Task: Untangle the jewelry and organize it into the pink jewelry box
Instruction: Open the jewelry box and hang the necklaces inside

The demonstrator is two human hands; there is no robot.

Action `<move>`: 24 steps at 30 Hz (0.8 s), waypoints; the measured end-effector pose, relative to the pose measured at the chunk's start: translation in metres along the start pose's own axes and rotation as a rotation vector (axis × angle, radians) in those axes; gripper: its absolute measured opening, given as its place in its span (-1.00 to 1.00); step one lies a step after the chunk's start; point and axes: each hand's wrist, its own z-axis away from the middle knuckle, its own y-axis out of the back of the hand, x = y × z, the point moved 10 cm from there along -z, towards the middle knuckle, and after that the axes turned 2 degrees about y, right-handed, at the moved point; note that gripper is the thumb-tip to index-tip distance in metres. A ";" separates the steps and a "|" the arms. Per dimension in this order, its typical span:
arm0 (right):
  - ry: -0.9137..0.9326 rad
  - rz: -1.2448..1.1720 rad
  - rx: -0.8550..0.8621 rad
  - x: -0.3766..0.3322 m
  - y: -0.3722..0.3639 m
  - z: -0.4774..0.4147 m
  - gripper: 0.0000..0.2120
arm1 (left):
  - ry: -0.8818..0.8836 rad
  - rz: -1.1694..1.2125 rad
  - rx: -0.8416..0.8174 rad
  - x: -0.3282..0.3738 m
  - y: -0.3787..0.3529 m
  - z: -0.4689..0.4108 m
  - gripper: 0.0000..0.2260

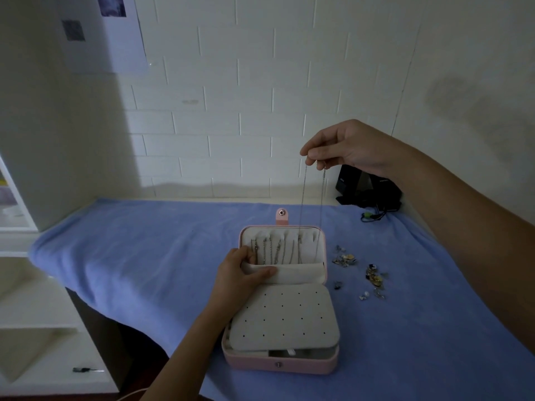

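Pink and rectangular, the jewelry box (278, 363) lies open on the blue towel (144, 256), and you look well along: several thin chains (275, 250) already hang in its lid. Your right hand (347, 149) pinches a long silver chain necklace (303, 198), which dangles over the lid. Your left hand (240, 273) grips the cream pocket flap (298, 273). Small loose pieces (373, 276) remain beside the box, and the perforated earring panel (285, 316) looks bare.

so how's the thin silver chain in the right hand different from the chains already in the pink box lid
The thin silver chain hangs down, pinched by the right hand; the lid chains lie against the pink jewelry box's cream lining. It hangs long; they show short above the pocket. All are fine silver.
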 end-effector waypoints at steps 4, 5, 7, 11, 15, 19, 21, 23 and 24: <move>-0.010 0.055 -0.025 0.004 -0.003 0.001 -0.88 | 0.004 0.013 0.000 -0.001 0.000 0.000 -0.66; -0.014 0.077 -0.032 0.005 -0.005 0.000 -0.88 | 0.004 0.015 -0.001 -0.001 0.000 0.000 -0.67; -0.025 0.116 -0.039 0.011 -0.008 0.000 -0.87 | 0.003 0.014 -0.001 -0.002 0.000 0.000 -0.67; -0.046 0.142 -0.034 0.023 -0.012 -0.001 -0.90 | 0.003 0.017 -0.004 -0.003 -0.001 -0.001 -0.67; -0.059 0.167 -0.048 0.034 -0.020 0.001 -0.91 | -0.004 0.009 -0.003 -0.002 -0.001 -0.002 -0.67; -0.081 0.234 -0.070 0.048 -0.033 0.007 -0.91 | -0.003 0.023 0.000 -0.003 -0.001 -0.002 -0.66; -0.089 0.279 -0.064 0.054 -0.038 0.010 -0.92 | -0.001 0.027 -0.005 -0.004 -0.002 -0.002 -0.66; -0.086 0.319 -0.062 0.058 -0.041 0.013 -0.93 | -0.002 0.022 -0.006 -0.004 -0.002 -0.002 -0.65; -0.081 0.329 -0.062 0.060 -0.043 0.014 -0.93 | -0.001 0.021 -0.005 -0.004 -0.002 -0.002 -0.65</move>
